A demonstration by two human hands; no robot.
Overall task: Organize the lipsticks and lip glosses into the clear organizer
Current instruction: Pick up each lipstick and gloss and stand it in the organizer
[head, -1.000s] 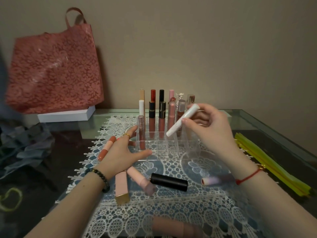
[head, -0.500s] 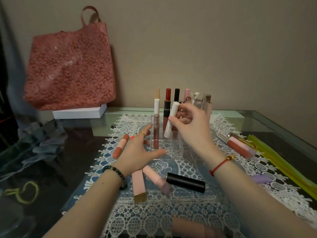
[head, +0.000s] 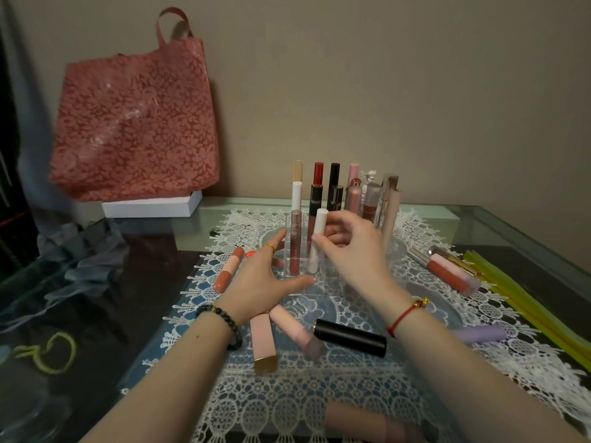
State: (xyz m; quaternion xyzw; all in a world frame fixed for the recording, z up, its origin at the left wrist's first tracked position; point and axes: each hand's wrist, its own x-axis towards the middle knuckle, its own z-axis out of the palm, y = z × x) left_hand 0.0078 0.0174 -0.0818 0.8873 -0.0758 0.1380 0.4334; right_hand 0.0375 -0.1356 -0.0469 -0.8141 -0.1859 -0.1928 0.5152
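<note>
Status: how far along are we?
Done: several tubes stand upright in rear slots of the clear organizer. In hand: the right hand holds a white tube in a nearer slot; the left hand rests against the organizer. Left: the black lipstick, pink lipstick, coral gloss, lilac tube and other glosses lie on the lace mat.

— Dim, warm room light; the wall point(head: 415, 91) goes muddy beige, darker toward the corners
— Glare?
— Soft reflections on the glass table point(head: 479, 225) only. The red bag point(head: 134, 123) looks smeared, and the pink tube point(head: 367, 423) at the bottom edge is blurred
</note>
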